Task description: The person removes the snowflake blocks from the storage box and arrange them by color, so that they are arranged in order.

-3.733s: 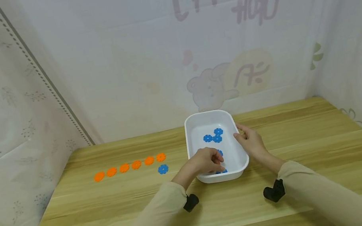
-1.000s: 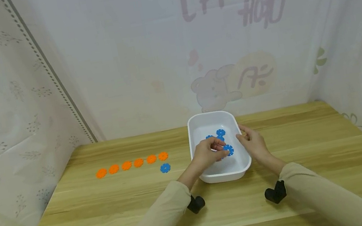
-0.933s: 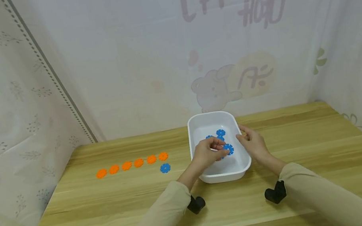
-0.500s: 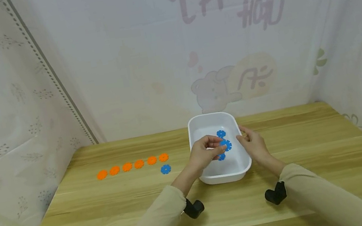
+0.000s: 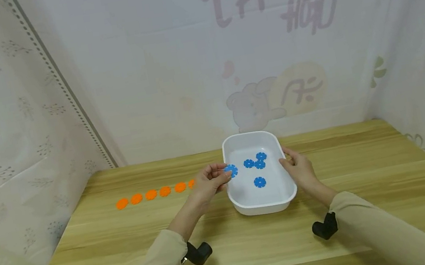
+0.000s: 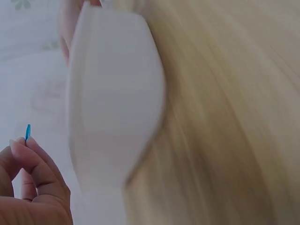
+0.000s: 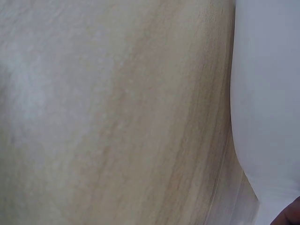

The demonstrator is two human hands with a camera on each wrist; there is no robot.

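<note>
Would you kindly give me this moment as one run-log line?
left hand: pinches blue disc | right hand: grips white tray | inside: four blue discs | table: orange discs in row

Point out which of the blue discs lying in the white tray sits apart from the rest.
The lone blue disc closest to the near end of the white tray; the other three blue discs lie clustered farther back.
</note>
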